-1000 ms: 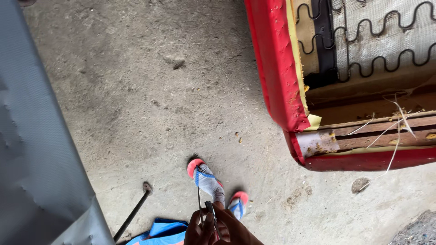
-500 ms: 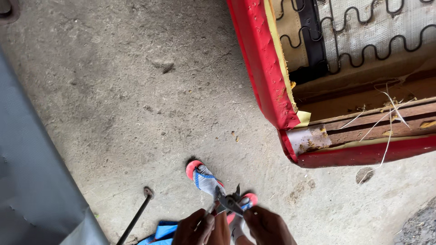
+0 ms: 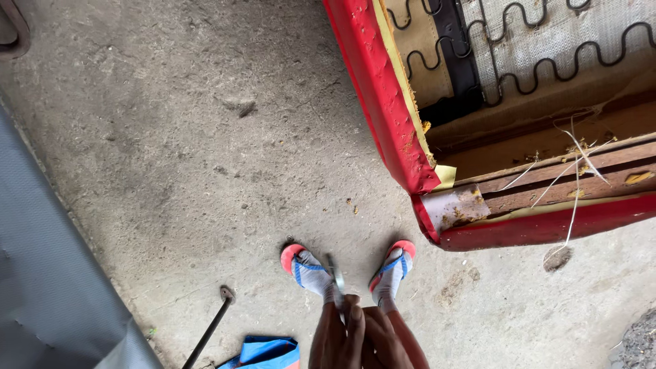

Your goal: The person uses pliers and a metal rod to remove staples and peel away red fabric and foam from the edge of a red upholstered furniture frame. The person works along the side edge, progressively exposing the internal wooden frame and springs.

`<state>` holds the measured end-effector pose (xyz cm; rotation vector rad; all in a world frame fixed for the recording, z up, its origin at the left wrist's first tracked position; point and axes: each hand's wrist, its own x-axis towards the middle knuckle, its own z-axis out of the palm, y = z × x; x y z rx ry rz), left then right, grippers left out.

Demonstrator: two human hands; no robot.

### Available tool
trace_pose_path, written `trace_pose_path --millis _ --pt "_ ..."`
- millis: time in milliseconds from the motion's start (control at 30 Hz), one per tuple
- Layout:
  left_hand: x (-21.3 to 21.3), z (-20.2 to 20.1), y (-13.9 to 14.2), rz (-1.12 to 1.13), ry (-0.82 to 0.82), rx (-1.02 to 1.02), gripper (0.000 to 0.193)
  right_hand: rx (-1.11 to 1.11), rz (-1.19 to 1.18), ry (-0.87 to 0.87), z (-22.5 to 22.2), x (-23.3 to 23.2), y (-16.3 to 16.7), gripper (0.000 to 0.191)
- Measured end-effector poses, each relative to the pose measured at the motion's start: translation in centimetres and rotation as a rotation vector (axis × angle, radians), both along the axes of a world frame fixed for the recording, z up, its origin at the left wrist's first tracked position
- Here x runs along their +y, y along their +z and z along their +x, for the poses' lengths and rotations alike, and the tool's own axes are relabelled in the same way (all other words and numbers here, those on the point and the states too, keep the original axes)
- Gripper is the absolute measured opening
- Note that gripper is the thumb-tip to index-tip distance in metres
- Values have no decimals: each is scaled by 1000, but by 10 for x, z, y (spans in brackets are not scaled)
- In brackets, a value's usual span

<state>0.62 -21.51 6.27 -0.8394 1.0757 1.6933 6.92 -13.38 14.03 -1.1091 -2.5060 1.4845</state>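
Down at the near edge of the frame, a person's left hand [image 3: 335, 335] and right hand [image 3: 386, 338] press together over a small metal tool [image 3: 335, 272], its blurred grey tip rising just above the fingers and between two feet in grey socks and red-soled sandals [image 3: 304, 263]. The left fingers are curled snugly round the tool's lower part; the right hand's fingers are bunched against the left, though whether they actually grip the tool cannot be told. Handled well, the tool would want a firm two-handed hold, the tip kept clear of the toes directly beneath it.

At the far right stands an upturned red sofa frame [image 3: 386, 109], its zigzag springs [image 3: 540, 65], webbing and bare wooden rails [image 3: 560, 174] exposed, loose threads trailing to the concrete floor [image 3: 205, 137]. A thin metal rod [image 3: 208, 328] lies near left beside a blue cloth [image 3: 266, 352], with grey sheeting [image 3: 48, 273] along the left edge.

Both wrists are cut off by the frame, and motion blur leaves the tool's kind uncertain.
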Motion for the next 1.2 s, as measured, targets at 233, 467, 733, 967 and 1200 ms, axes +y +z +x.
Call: trace_pose_path --millis 233,467,733,967,1200 --pt "34 -39 22 65 92 67 32 -192 -525 -333 -2 54 -5 29" --pt "69 -46 59 112 -144 -58 39 -30 -1174 -393 -5 108 -20 41" --pt "104 -25 77 416 -135 98 52 99 -1625 21 53 159 -27 39" --pt "104 -74 65 1 -167 16 68 -513 -928 -114 81 210 -15 31" --pt "110 -100 29 -447 -1164 1008 65 -373 -712 -209 71 247 1 29"
